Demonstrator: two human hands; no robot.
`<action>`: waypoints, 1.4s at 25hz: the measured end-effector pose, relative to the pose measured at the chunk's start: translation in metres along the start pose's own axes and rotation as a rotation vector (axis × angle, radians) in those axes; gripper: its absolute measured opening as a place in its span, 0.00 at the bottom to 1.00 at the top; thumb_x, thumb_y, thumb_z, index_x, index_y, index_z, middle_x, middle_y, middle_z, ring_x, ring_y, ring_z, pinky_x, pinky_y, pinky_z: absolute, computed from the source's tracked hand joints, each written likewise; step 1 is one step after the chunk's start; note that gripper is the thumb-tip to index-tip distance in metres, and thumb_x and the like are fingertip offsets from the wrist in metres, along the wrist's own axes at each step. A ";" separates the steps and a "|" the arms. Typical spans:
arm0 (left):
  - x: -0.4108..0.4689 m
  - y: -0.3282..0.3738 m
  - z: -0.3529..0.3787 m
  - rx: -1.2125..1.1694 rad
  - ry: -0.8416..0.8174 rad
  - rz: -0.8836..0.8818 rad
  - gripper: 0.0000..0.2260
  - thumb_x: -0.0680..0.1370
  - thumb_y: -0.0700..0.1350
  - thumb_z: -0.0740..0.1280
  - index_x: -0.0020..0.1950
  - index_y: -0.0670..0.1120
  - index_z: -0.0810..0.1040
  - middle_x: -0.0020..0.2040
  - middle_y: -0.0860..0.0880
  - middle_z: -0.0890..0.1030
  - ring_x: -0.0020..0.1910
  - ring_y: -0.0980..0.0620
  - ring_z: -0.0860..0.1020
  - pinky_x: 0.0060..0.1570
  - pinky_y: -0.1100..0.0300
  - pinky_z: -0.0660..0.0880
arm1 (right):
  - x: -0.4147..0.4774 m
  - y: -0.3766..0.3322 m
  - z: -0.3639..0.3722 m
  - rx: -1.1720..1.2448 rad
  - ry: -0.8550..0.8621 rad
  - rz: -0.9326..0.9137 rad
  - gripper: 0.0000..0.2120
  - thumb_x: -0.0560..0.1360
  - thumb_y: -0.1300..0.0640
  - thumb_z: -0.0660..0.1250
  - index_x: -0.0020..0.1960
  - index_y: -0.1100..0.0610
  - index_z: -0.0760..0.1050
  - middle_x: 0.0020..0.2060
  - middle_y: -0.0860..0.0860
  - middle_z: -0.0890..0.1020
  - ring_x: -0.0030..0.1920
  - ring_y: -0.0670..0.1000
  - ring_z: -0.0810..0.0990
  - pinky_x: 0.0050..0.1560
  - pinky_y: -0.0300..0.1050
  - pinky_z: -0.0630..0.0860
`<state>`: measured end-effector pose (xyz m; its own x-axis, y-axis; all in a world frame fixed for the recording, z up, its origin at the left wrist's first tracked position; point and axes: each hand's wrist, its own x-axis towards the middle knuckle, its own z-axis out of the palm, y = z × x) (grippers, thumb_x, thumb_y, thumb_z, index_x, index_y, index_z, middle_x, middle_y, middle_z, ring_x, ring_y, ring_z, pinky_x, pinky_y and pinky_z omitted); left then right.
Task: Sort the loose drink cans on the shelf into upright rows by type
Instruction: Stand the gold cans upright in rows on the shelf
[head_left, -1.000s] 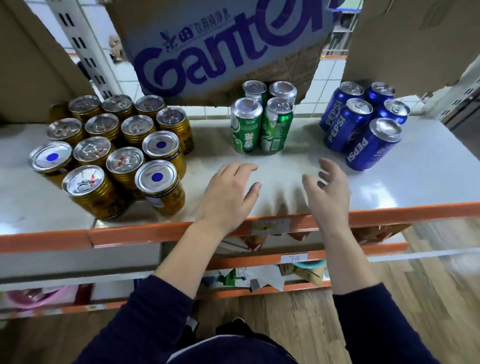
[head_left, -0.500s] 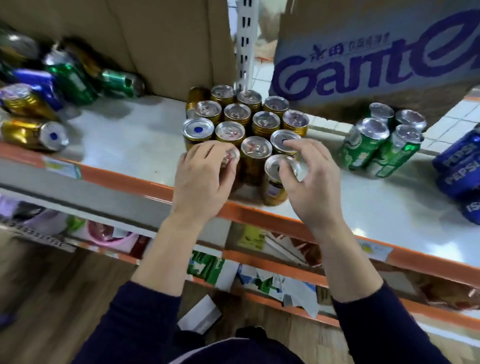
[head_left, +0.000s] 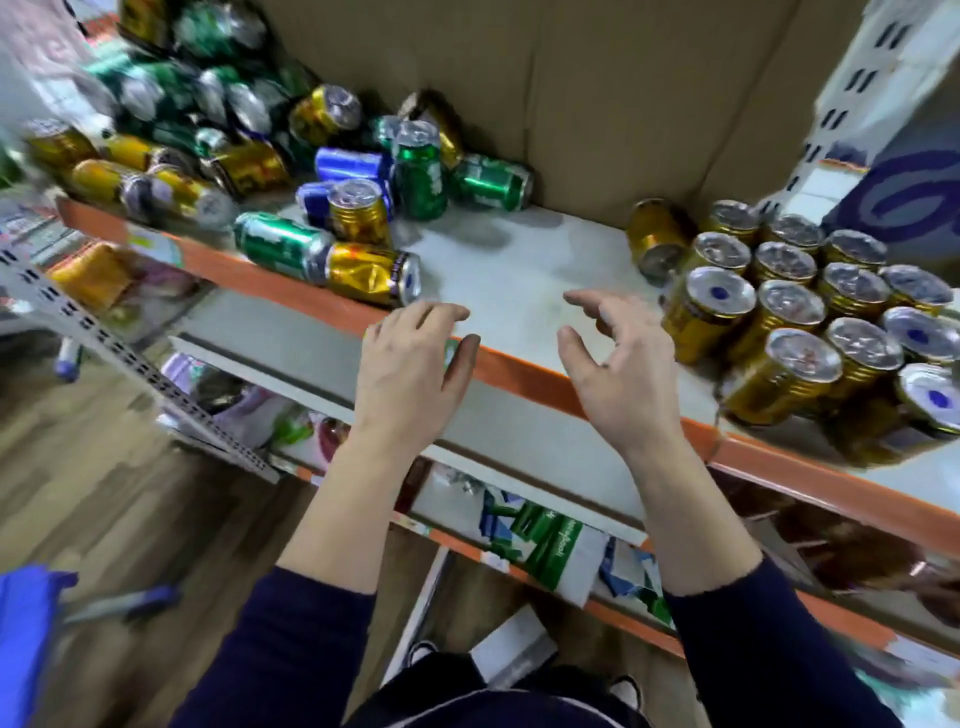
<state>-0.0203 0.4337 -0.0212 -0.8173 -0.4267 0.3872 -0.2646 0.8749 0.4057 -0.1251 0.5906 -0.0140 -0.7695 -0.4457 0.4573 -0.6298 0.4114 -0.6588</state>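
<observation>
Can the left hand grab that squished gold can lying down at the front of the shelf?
Probably yes. The gold can lies just past the left hand near the front of the shelf. Nothing sits between them, and the hand is empty.

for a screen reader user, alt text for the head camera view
An empty left hand and right hand hover open at the front edge of a shelf, between a jumbled pile of gold, green and blue cans and upright rows of gold cans.
</observation>
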 end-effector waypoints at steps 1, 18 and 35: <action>0.000 -0.013 -0.005 -0.003 -0.004 -0.001 0.12 0.79 0.47 0.64 0.60 0.43 0.78 0.56 0.46 0.79 0.56 0.43 0.77 0.54 0.48 0.70 | 0.001 -0.008 0.013 0.005 -0.015 0.012 0.13 0.75 0.61 0.68 0.59 0.58 0.78 0.53 0.49 0.79 0.56 0.47 0.75 0.59 0.43 0.73; 0.080 -0.179 -0.047 -0.012 0.021 -0.110 0.13 0.79 0.47 0.65 0.61 0.44 0.78 0.55 0.48 0.79 0.55 0.48 0.76 0.55 0.50 0.71 | 0.118 -0.075 0.176 0.080 -0.168 0.071 0.23 0.71 0.53 0.72 0.65 0.53 0.74 0.57 0.47 0.77 0.58 0.46 0.74 0.61 0.42 0.71; 0.168 -0.229 -0.036 -0.167 -0.124 0.133 0.13 0.79 0.45 0.66 0.60 0.41 0.78 0.55 0.44 0.79 0.54 0.43 0.77 0.55 0.50 0.72 | 0.170 -0.077 0.217 0.002 -0.217 0.288 0.35 0.65 0.54 0.78 0.68 0.52 0.67 0.62 0.48 0.77 0.61 0.49 0.74 0.62 0.42 0.69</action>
<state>-0.0783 0.1532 -0.0192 -0.8986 -0.2698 0.3460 -0.0706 0.8673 0.4928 -0.1840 0.3106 -0.0151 -0.8752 -0.4699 0.1152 -0.3898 0.5437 -0.7433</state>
